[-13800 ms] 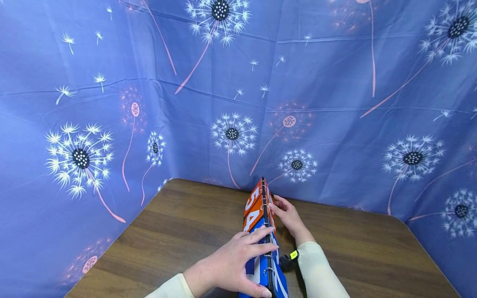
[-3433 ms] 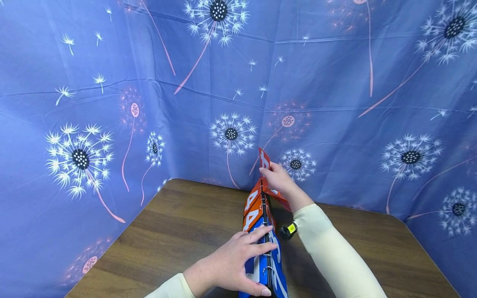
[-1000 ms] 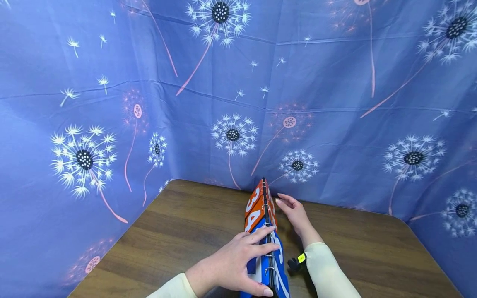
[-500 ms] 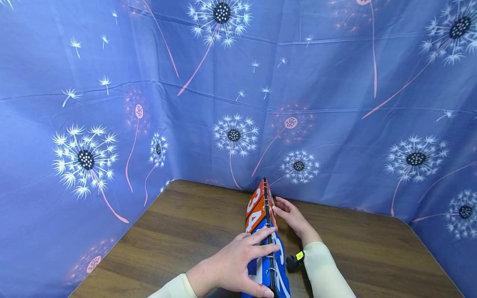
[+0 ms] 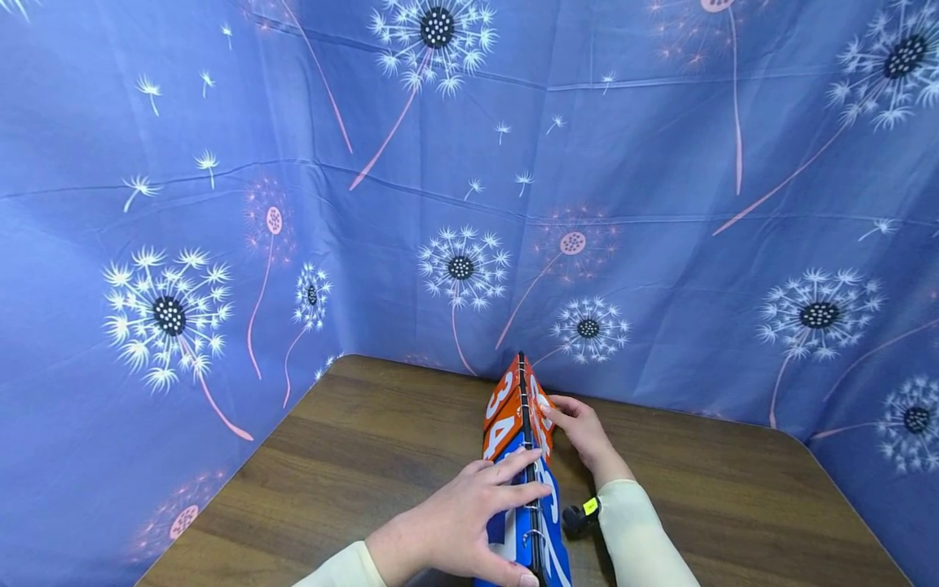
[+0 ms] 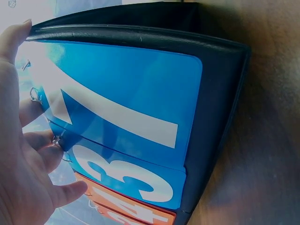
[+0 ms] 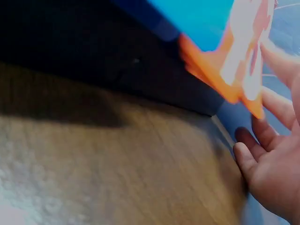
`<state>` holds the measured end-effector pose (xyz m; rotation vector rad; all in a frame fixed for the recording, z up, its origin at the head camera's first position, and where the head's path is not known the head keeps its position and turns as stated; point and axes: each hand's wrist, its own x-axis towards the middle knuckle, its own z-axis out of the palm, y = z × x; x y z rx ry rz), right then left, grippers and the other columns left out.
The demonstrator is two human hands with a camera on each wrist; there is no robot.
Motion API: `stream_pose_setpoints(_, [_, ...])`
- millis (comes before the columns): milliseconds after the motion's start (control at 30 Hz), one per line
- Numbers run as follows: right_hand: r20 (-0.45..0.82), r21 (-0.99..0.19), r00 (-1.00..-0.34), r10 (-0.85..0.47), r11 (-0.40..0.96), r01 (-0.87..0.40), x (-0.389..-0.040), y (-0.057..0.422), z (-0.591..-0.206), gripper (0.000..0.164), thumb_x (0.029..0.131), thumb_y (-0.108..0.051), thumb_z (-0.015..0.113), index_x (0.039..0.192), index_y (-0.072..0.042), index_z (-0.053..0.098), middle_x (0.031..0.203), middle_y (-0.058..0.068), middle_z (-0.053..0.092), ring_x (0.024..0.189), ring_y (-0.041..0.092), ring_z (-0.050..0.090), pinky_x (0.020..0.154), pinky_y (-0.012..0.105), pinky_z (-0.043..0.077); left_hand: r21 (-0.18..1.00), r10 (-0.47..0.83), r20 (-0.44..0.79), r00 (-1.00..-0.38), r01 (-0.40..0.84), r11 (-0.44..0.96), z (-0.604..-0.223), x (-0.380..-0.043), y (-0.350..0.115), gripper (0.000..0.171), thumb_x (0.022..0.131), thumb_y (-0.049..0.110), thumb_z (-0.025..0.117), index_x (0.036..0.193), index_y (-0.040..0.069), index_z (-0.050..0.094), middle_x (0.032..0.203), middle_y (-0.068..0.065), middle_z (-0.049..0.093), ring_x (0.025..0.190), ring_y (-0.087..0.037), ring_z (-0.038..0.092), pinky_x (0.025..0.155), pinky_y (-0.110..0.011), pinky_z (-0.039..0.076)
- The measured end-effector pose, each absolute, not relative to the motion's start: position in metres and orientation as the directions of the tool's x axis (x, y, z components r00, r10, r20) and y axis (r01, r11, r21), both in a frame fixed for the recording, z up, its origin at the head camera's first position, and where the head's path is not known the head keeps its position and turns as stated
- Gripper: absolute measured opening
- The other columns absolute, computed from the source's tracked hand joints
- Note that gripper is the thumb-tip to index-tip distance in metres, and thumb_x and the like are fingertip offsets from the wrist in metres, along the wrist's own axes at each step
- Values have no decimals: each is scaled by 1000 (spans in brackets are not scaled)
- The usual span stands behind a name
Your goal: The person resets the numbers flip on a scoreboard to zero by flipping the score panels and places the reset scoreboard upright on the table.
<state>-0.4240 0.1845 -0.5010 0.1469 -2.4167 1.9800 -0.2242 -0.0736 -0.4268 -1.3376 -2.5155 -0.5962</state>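
A flip scoreboard (image 5: pixel 506 408) stands like a tent on the table in the head view, with numbered cards on rings along its black top ridge. Orange cards showing 3 and 4 face left at the far end; blue ones (image 6: pixel 126 103) fill the near end. My left hand (image 5: pixel 458 514) holds the ridge, thumb at the near end and fingers spread across the top. On the far right side, my right hand (image 5: pixel 587 432) has its fingertips at the orange cards (image 7: pixel 229 70), which stand out from the black frame. Its fingers are loosely bent in the right wrist view.
The brown wooden table (image 5: pixel 352 448) extends to both sides of the scoreboard. Behind and to the left hangs a blue dandelion-print cloth (image 5: pixel 645 163), close to the scoreboard's far end. A black wrist camera (image 5: pixel 579 519) with a yellow label sits by the right sleeve.
The far left-facing orange card went from 5 to 4 to 3 as my right hand carried cards over the ridge. It then came back down, and the right-side orange cards now flare outward.
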Motion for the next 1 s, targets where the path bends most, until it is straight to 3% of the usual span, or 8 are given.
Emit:
stream_pose_setpoints(200, [21,-994,-996,87,110,-11,-425,189,-502,39,94,-24,79,114,8,69,92,3,70,79,13,64,71,29,55,286,748,349,-565,824,489,-426,-224,-74,85,89,73,63,163,36,47,178,3,24,162,-13,29,117,-54,38])
stream_pose_setpoints(433, [56,-996,-991,124,69,-48,-427,189,-503,24,97,-19,75,86,0,67,81,1,64,73,13,61,68,30,55,323,747,337,-573,815,480,-426,-224,-74,84,89,73,63,163,38,46,179,6,21,163,-12,28,118,-56,36])
stream_pose_setpoints(500, [68,-996,-988,137,73,-59,-427,189,-503,28,98,-20,74,90,6,69,80,1,65,72,13,61,67,30,55,326,747,334,-574,815,480,-425,-224,-75,84,89,73,62,163,38,46,179,6,21,163,-13,27,118,-56,36])
stream_pose_setpoints(600, [68,-995,-985,160,82,-55,-427,189,-504,38,100,-25,72,112,11,74,90,6,72,75,11,63,68,28,56,330,748,331,-575,813,479,-426,-224,-75,84,89,74,62,164,38,46,179,6,21,163,-13,28,118,-57,36])
stream_pose_setpoints(700, [62,-994,-984,166,100,-45,-427,189,-504,54,101,-32,69,135,10,70,109,15,76,82,8,65,73,25,56,348,750,321,-578,809,474,-425,-224,-76,83,90,73,62,164,39,46,179,6,20,163,-13,28,118,-58,35])
stream_pose_setpoints(767, [58,-993,-984,169,110,-40,-427,189,-503,58,102,-35,69,139,9,68,114,15,76,84,7,65,76,24,56,367,752,310,-582,803,470,-425,-225,-76,82,90,72,61,163,40,45,179,7,19,162,-14,29,118,-59,35])
stream_pose_setpoints(833, [54,-995,-985,163,94,-39,-426,190,-501,57,100,-35,70,134,10,70,109,13,76,82,8,64,76,25,55,385,754,297,-586,796,467,-425,-225,-76,81,91,72,61,164,41,45,179,8,18,163,-14,28,118,-60,35])
stream_pose_setpoints(1000, [-15,-999,-993,120,-38,10,-424,194,-494,29,95,-25,79,103,2,73,87,-1,71,74,11,63,65,25,53,366,749,303,-590,797,480,-425,-225,-75,82,90,74,61,163,41,45,179,6,20,163,-14,29,118,-59,35])
